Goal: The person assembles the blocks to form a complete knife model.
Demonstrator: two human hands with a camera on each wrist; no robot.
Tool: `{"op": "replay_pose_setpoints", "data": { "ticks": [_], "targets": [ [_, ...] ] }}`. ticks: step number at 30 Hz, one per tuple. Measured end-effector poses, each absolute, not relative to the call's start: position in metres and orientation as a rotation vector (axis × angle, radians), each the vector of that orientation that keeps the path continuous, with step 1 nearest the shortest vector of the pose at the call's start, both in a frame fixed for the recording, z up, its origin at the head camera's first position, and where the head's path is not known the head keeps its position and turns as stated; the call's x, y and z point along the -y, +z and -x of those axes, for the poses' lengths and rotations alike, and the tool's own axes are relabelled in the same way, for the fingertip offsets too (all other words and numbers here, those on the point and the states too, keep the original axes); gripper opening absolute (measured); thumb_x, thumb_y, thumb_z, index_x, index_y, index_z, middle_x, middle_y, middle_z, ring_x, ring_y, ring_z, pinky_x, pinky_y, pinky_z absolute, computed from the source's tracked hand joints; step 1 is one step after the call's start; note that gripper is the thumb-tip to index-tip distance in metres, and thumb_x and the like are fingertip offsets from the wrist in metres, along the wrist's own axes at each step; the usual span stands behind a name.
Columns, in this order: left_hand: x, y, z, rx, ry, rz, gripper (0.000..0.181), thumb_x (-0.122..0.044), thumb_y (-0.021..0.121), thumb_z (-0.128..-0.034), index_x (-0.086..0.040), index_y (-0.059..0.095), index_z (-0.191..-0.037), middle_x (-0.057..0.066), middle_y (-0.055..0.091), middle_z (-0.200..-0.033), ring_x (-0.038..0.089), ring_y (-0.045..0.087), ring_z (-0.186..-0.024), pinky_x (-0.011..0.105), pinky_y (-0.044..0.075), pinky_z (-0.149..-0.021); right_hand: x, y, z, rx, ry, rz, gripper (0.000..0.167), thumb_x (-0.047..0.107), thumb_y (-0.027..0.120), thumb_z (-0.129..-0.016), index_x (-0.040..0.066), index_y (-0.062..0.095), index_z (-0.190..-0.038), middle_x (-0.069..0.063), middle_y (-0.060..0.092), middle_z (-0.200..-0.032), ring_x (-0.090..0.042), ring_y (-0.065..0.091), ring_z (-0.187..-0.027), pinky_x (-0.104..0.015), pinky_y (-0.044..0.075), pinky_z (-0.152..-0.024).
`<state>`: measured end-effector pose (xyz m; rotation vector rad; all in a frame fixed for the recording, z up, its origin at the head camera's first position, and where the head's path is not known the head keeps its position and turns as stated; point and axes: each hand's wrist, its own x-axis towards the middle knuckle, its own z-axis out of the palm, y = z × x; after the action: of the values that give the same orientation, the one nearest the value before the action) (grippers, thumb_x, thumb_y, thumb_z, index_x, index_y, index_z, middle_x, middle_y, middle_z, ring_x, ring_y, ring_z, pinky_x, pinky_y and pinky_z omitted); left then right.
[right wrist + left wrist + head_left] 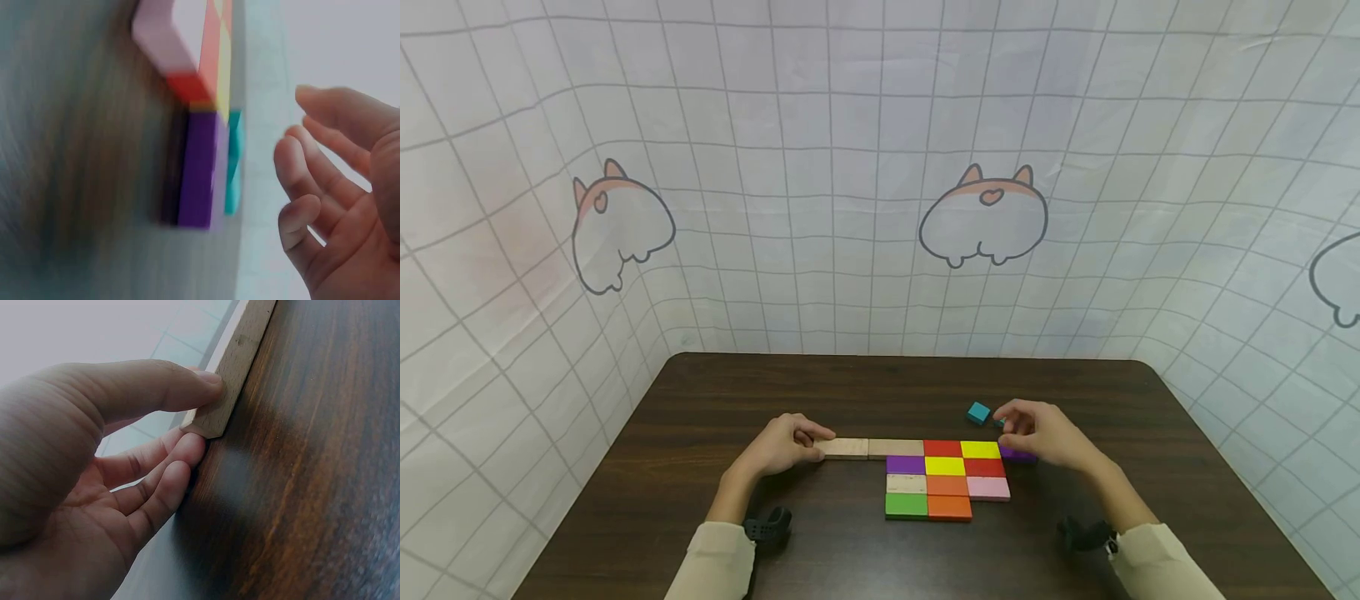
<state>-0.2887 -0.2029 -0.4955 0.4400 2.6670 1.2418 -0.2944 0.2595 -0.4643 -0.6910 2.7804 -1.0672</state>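
Observation:
At the left end of the top row, my left hand [781, 444] pinches a plain wooden block [844, 448]. In the left wrist view, the thumb presses the side of that block [234, 387] and the fingertips touch its end. My right hand [1043, 429] hovers over a purple block [1018, 455] at the row's right end. The right wrist view shows its loosely bent fingers holding nothing, apart from the purple block [201, 169]. Between the hands lie a second wooden block [896, 449] and red [942, 448] and yellow [979, 450] blocks.
Below the row, more blocks sit edge to edge, among them green [906, 505], orange [949, 507] and pink [988, 488]. A teal block [978, 412] lies behind them; another is partly hidden by my right hand. Gridded white curtains [880, 317] surround the dark table [820, 550].

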Motion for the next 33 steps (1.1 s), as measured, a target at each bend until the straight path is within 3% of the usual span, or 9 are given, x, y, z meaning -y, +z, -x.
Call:
{"op": "replay_pose_setpoints", "data": {
  "ticks": [12, 20, 33],
  "targets": [
    [0.204, -0.497, 0.291, -2.668, 1.247, -0.439, 0.025, -0.011, 0.080, -0.0880, -0.019, 0.080, -0.112, 0.005, 0.064, -0.104, 0.018, 0.057, -0.084, 0.034, 0.050, -0.072, -0.290, -0.483, 0.340, -2.787, -1.075, 0.541, 0.035, 0.016, 0.078, -0.091, 0.004, 0.067, -0.122, -0.006, 0.060, -0.091, -0.020, 0.056, -0.079, -0.029, 0.048, -0.067],
    [0.205, -0.498, 0.290, -2.667, 1.252, -0.453, 0.025, -0.010, 0.080, -0.0876, -0.018, 0.081, -0.111, 0.005, 0.064, -0.103, 0.018, 0.057, -0.084, 0.034, 0.050, -0.072, -0.291, -0.487, 0.348, -2.681, -1.039, 0.563, 0.046, 0.010, 0.075, -0.092, 0.000, 0.062, -0.135, -0.009, 0.064, -0.097, -0.022, 0.056, -0.087, -0.035, 0.049, -0.075],
    [0.203, -0.496, 0.289, -2.660, 1.258, -0.441, 0.025, -0.009, 0.080, -0.0877, -0.017, 0.080, -0.111, 0.005, 0.064, -0.103, 0.018, 0.057, -0.083, 0.034, 0.050, -0.071, -0.293, -0.493, 0.357, -2.653, -1.023, 0.562, 0.032, 0.006, 0.072, -0.093, 0.003, 0.069, -0.125, -0.006, 0.062, -0.084, -0.020, 0.053, -0.078, -0.031, 0.045, -0.070]
  ]
}}
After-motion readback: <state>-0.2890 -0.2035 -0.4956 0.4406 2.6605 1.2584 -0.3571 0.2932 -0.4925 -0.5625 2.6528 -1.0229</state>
